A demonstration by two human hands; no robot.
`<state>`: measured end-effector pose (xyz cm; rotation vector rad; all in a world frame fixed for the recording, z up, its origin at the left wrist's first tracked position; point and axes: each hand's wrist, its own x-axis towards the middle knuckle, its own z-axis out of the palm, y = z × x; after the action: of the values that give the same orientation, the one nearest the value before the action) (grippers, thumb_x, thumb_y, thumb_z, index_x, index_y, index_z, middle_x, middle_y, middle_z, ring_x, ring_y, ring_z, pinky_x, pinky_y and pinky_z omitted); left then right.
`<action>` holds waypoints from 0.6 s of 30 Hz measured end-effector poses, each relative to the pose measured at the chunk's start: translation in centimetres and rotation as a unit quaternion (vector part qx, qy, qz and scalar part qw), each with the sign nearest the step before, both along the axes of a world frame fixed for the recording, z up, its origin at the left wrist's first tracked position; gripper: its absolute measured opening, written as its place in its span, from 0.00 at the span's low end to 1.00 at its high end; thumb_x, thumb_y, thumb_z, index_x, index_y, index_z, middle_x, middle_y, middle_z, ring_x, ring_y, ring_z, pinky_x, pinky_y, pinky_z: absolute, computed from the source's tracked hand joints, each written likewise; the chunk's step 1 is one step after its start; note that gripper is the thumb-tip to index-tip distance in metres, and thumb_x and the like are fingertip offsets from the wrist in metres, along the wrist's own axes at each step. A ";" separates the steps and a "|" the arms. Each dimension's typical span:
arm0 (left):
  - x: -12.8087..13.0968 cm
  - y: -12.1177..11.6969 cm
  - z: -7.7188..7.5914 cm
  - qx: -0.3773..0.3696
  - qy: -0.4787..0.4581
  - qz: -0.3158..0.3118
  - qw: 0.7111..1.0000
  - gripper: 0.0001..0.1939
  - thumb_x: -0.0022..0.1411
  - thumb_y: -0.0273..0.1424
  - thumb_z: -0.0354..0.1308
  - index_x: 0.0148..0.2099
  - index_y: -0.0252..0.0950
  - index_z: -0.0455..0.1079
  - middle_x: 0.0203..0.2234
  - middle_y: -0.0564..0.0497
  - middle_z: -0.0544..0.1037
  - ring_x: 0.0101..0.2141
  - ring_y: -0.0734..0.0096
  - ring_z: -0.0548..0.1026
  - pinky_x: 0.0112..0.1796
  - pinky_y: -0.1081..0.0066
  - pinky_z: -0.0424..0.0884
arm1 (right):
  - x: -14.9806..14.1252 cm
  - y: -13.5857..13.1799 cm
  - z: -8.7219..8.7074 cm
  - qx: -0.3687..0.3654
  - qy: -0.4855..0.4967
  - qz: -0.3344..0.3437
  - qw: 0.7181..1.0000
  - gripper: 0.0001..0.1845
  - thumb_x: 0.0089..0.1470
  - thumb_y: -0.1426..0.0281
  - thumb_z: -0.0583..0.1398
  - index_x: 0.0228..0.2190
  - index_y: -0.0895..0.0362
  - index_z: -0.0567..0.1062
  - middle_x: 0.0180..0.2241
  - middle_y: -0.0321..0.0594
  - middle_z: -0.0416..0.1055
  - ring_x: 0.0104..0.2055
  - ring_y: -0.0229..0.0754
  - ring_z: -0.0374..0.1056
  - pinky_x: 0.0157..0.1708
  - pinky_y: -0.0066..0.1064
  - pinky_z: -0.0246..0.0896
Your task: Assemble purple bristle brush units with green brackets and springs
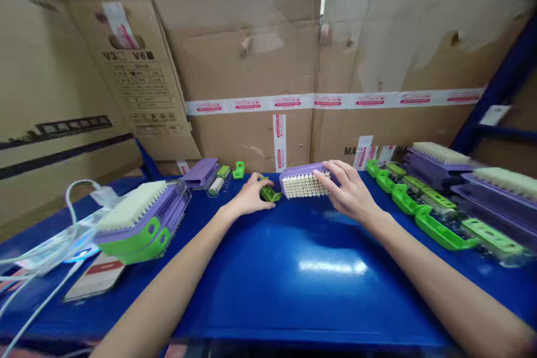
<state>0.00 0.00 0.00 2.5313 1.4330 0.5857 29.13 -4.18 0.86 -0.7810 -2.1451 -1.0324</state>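
from the head view, the person's arms reached out over the glossy blue table (310, 285), both hands meeting at its far edge, close to the cardboard wall (251, 67). the right hand (350, 193) lay over the right end of a purple brush (304, 180), fingers spread across its pale bristles; the brush rested on its side, bristles facing the person, a pose that kept the bristle face open to the fingers. the grip looked loose, a steadying hold more than a clamp. the left hand (250, 197) curled round a small green piece (271, 194), pinching it just beside the brush's left end, the two nearly touching; held so, the piece seemed lined up with the brush body, though how they would join could not be told.

to the right a row of green parts (423, 207) ran from far to near, with stacked purple brush bodies (440, 159) behind them, within easy reach of the right arm. to the left a finished brush with green sides (140, 224) sat bristles up, white cables (62, 240) trailing beside it. farther back lay another purple part (202, 172) and a green clip (239, 169).
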 end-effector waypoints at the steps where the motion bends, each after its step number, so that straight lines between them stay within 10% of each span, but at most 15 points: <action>1: 0.2 -0.1 0.0 0.020 -0.003 0.009 1.000 0.29 0.46 0.39 0.68 0.51 0.42 0.67 0.50 0.44 0.60 0.52 0.54 0.63 0.52 0.56 0.61 | 0.2 -0.1 0.2 0.001 0.009 0.003 1.000 0.39 0.49 0.83 0.53 0.62 0.55 0.52 0.54 0.55 0.56 0.58 0.58 0.51 0.52 0.52 0.59; 11: 2.8 -1.8 1.2 0.225 0.060 -0.043 0.972 0.08 0.63 0.34 0.53 0.40 0.35 0.70 0.36 0.47 0.75 0.41 0.61 0.69 0.46 0.59 0.59 | 0.5 -0.2 0.4 -0.025 0.056 0.022 0.998 0.41 0.52 0.77 0.56 0.63 0.52 0.46 0.56 0.54 0.56 0.58 0.58 0.52 0.52 0.54 0.58; 18: -0.7 -0.5 2.8 0.235 0.060 0.193 0.951 0.15 0.66 0.37 0.47 0.36 0.35 0.72 0.33 0.44 0.77 0.38 0.57 0.71 0.39 0.62 0.59 | 0.2 0.6 -0.9 -0.132 0.131 -0.053 0.981 0.42 0.51 0.67 0.60 0.63 0.57 0.48 0.51 0.56 0.60 0.53 0.58 0.57 0.48 0.51 0.60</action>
<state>-0.66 -0.46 2.84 2.6693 2.0749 0.9499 29.37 -3.55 -0.07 -1.1011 -2.0499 -0.6588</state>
